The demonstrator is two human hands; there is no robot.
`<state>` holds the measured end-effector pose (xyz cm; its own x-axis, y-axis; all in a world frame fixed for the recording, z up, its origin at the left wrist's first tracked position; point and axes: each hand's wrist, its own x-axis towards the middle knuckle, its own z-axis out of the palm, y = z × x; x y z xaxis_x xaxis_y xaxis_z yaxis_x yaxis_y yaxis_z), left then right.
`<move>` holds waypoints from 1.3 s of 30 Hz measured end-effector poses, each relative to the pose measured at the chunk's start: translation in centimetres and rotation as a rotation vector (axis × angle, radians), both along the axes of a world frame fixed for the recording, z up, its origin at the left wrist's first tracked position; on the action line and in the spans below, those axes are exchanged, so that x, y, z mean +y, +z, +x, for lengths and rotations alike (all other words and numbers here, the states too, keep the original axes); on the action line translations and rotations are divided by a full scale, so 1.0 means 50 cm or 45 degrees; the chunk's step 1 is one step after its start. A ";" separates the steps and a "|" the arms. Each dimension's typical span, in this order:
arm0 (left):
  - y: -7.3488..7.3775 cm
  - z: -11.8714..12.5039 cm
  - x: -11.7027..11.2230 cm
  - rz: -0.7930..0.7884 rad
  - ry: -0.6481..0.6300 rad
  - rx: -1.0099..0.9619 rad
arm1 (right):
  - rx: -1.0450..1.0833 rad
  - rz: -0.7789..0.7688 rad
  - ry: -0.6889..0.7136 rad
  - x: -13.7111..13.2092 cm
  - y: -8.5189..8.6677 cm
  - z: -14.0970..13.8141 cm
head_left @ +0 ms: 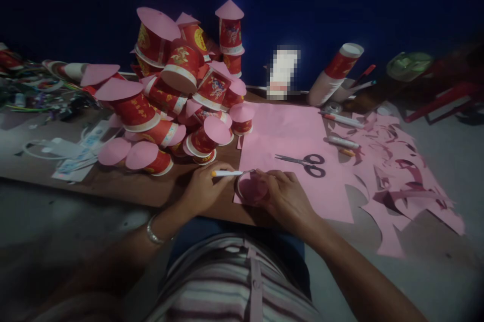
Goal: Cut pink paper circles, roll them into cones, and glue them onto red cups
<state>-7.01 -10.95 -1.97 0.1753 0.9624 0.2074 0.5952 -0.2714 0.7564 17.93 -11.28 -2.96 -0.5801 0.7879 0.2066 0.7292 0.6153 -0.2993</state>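
Cup pile (166, 95) sits L of ctr, from worktop's (132, 188) back edge fwd, power strip (91, 140) to its L. Paper sheets (285, 145) mid-worktop, scissors (308, 163) on top; scraps (408, 176) R, cup stack (336, 72) nr back edge.

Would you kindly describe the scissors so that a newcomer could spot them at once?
On the table, right of the heaped red cups, lies a broad pink sheet. The scissors rest on it, beyond the right hand, blades pointing left. Two dark finger loops set them apart from the straight pens nearby.
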 end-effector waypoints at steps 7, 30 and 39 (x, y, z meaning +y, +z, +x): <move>-0.011 -0.007 -0.053 0.212 0.018 0.124 | -0.025 -0.002 0.011 0.000 0.008 0.001; 0.005 0.023 -0.155 0.546 -0.266 0.551 | -0.022 0.071 0.023 0.001 0.002 0.005; 0.000 0.046 -0.165 0.546 -0.291 0.502 | 0.003 0.081 0.018 0.002 -0.001 0.003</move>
<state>-4.71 -19.18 -1.97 0.5089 0.7369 0.4450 0.6982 -0.6557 0.2873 18.07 -11.18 -3.03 -0.5903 0.7650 0.2574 0.7197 0.6432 -0.2612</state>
